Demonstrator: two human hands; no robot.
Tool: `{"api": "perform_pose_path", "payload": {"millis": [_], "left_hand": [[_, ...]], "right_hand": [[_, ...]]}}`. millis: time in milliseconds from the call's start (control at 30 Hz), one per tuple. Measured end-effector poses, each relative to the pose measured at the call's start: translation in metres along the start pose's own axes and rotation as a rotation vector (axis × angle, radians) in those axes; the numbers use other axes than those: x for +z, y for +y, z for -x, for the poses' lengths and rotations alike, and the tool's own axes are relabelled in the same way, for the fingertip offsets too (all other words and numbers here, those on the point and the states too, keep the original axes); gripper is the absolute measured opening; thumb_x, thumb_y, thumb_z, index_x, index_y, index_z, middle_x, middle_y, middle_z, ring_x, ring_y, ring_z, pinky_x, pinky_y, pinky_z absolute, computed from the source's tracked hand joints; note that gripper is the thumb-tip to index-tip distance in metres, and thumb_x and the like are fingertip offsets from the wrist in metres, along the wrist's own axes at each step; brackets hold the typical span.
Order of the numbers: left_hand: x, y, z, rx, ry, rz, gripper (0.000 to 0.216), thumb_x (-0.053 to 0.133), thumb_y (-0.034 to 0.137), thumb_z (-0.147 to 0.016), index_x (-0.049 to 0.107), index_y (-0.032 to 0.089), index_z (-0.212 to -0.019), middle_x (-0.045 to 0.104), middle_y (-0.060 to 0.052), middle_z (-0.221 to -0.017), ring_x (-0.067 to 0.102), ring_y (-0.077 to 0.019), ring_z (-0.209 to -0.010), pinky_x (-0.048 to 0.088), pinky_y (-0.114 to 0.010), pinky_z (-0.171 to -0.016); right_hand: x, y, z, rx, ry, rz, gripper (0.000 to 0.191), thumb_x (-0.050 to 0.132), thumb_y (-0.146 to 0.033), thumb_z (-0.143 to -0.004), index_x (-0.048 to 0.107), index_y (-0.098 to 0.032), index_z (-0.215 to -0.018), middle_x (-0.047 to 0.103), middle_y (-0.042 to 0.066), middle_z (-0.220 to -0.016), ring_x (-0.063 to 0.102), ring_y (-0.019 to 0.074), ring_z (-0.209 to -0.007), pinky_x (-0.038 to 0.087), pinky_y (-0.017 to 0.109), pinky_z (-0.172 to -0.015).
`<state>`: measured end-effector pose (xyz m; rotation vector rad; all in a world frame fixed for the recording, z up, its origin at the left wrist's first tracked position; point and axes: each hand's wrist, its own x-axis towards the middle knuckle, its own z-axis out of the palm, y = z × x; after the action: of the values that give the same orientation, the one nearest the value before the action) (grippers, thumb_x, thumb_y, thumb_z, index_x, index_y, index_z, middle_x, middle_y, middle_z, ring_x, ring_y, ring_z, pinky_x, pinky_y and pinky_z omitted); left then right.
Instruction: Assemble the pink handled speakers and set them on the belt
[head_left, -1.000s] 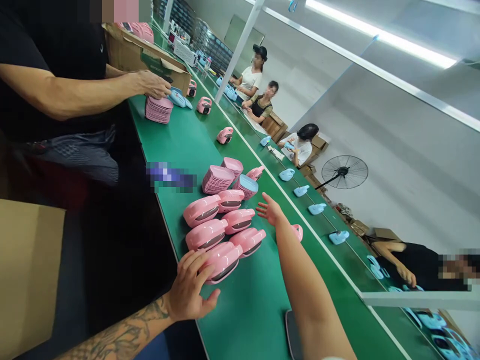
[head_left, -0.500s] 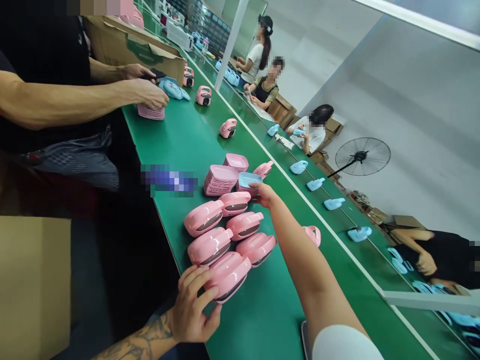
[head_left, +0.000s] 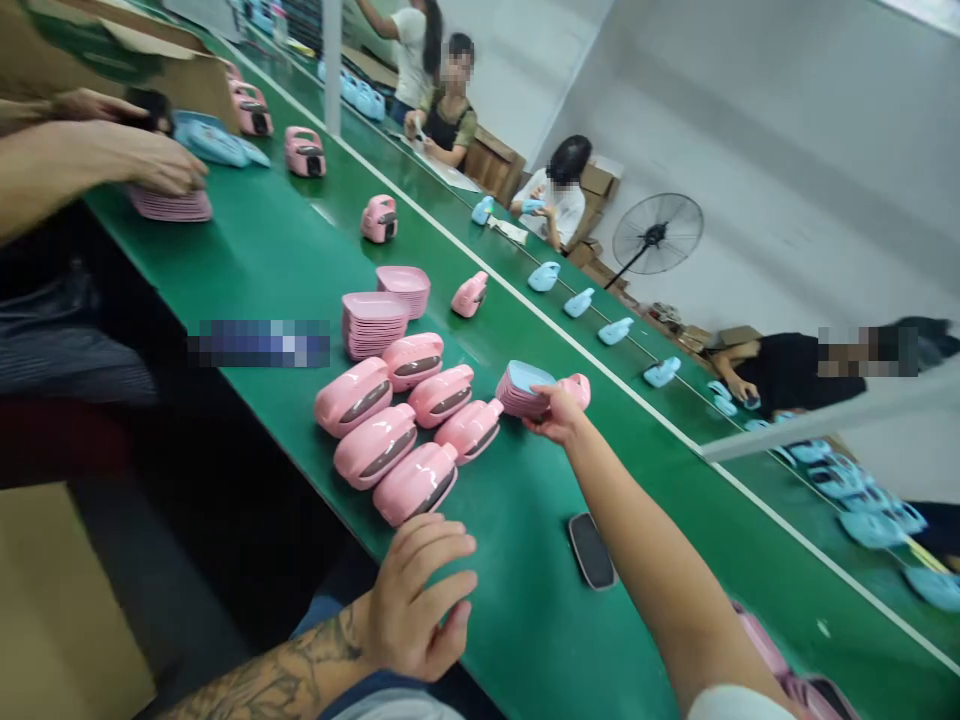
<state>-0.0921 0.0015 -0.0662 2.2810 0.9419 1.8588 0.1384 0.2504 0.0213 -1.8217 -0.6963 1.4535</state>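
My right hand (head_left: 559,414) grips a short stack of pink shells with a blue one on top (head_left: 523,388), held just above the green belt (head_left: 285,270). A pink device (head_left: 577,388) sits right behind that hand. My left hand (head_left: 416,593), tattooed forearm below it, rests at the belt's near edge with fingers loosely curled and nothing in them, close to the nearest of several pink housings (head_left: 415,483) laid in two rows.
Two stacks of pink shells (head_left: 375,323) stand behind the housings. A black phone (head_left: 591,550) lies on the belt. A co-worker's hands (head_left: 161,165) rest on another pink stack at far left. Blue parts (head_left: 615,331) ride the far belt, where other people sit.
My right hand has taken the blue-topped stack from beside the other stacks and drawn it rightward and nearer. My left hand has come off the nearest pink housing.
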Motion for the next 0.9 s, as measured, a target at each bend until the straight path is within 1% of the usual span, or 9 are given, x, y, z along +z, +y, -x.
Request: {"api": "perform_pose_path", "payload": {"millis": [100, 167, 233, 333, 400, 533, 633, 767, 900], "left_hand": [[0.043, 0.007, -0.036, -0.191, -0.174, 0.089, 0.042, 0.057, 0.013, -0.091, 0.061, 0.021, -0.132, 0.07, -0.015, -0.131, 0.069, -0.0285, -0.124, 0.059, -0.046, -0.107], [0.076, 0.004, -0.055, -0.38, -0.274, 0.061, 0.056, 0.057, 0.018, -0.095, 0.052, 0.016, -0.151, 0.059, -0.02, -0.152, 0.059, -0.0343, -0.142, 0.053, -0.053, -0.118], [0.101, -0.001, -0.067, -0.466, -0.409, 0.141, 0.074, 0.062, 0.023, -0.093, 0.038, 0.014, -0.163, 0.047, -0.022, -0.165, 0.045, -0.038, -0.156, 0.044, -0.059, -0.126], [0.117, -0.005, -0.072, -0.478, -0.642, 0.354, 0.098, 0.073, 0.026, -0.086, 0.023, 0.018, -0.171, 0.04, -0.02, -0.171, 0.043, -0.0364, -0.158, 0.043, -0.056, -0.127], [0.118, -0.001, -0.07, -0.461, -0.718, 0.425, 0.1, 0.075, 0.025, -0.084, 0.025, 0.02, -0.17, 0.04, -0.018, -0.172, 0.044, -0.0347, -0.158, 0.041, -0.055, -0.129], [0.123, 0.018, -0.063, -0.542, -0.7, 0.501, 0.076, 0.072, 0.031, -0.088, 0.046, 0.019, -0.158, 0.056, -0.015, -0.161, 0.06, -0.0329, -0.145, 0.051, -0.053, -0.122], [0.135, 0.031, -0.061, -0.585, -0.679, 0.551, 0.07, 0.073, 0.033, -0.087, 0.052, 0.017, -0.152, 0.065, -0.015, -0.151, 0.071, -0.0315, -0.131, 0.06, -0.05, -0.111], [0.149, 0.039, -0.066, -0.554, -0.679, 0.499, 0.071, 0.073, 0.032, -0.086, 0.052, 0.014, -0.152, 0.066, -0.016, -0.149, 0.071, -0.0306, -0.13, 0.06, -0.048, -0.112], [0.145, 0.037, -0.074, -0.49, -0.71, 0.422, 0.075, 0.073, 0.036, -0.087, 0.052, 0.014, -0.155, 0.063, -0.016, -0.154, 0.067, -0.0315, -0.136, 0.057, -0.048, -0.117]], "right_hand": [[-0.052, 0.052, 0.044, 0.008, 0.104, -0.067, 0.04, 0.069, -0.04, -0.102, 0.064, -0.019, -0.136, 0.067, 0.011, -0.138, 0.07, 0.0255, -0.117, 0.062, 0.048, -0.098], [-0.074, 0.085, 0.072, 0.014, 0.141, -0.107, 0.04, 0.069, -0.04, -0.102, 0.064, -0.019, -0.136, 0.067, 0.011, -0.137, 0.07, 0.0255, -0.117, 0.062, 0.048, -0.098], [-0.087, 0.114, 0.098, 0.01, 0.166, -0.148, 0.04, 0.069, -0.04, -0.102, 0.064, -0.019, -0.136, 0.067, 0.011, -0.137, 0.07, 0.0254, -0.116, 0.062, 0.048, -0.097], [-0.097, 0.145, 0.13, -0.018, 0.172, -0.207, 0.04, 0.069, -0.041, -0.102, 0.063, -0.019, -0.136, 0.067, 0.011, -0.136, 0.07, 0.025, -0.115, 0.062, 0.047, -0.097], [-0.101, 0.16, 0.148, -0.052, 0.164, -0.237, 0.041, 0.069, -0.041, -0.102, 0.063, -0.019, -0.136, 0.067, 0.011, -0.136, 0.07, 0.025, -0.115, 0.062, 0.047, -0.097], [-0.111, 0.183, 0.17, -0.106, 0.174, -0.249, 0.041, 0.069, -0.04, -0.102, 0.063, -0.019, -0.137, 0.066, 0.011, -0.138, 0.07, 0.0257, -0.117, 0.062, 0.049, -0.099], [-0.125, 0.194, 0.176, -0.151, 0.171, -0.207, 0.043, 0.068, -0.042, -0.103, 0.062, -0.02, -0.139, 0.066, 0.011, -0.14, 0.069, 0.0261, -0.119, 0.061, 0.05, -0.101], [-0.151, 0.196, 0.174, -0.233, 0.11, -0.069, 0.047, 0.062, -0.055, -0.103, 0.064, -0.027, -0.141, 0.073, 0.009, -0.133, 0.07, 0.0285, -0.117, 0.059, 0.048, -0.099], [-0.174, 0.193, 0.175, -0.374, 0.057, 0.111, 0.049, 0.06, -0.065, -0.099, 0.074, -0.03, -0.131, 0.079, 0.006, -0.126, 0.069, 0.0298, -0.123, 0.052, 0.044, -0.107]]}}
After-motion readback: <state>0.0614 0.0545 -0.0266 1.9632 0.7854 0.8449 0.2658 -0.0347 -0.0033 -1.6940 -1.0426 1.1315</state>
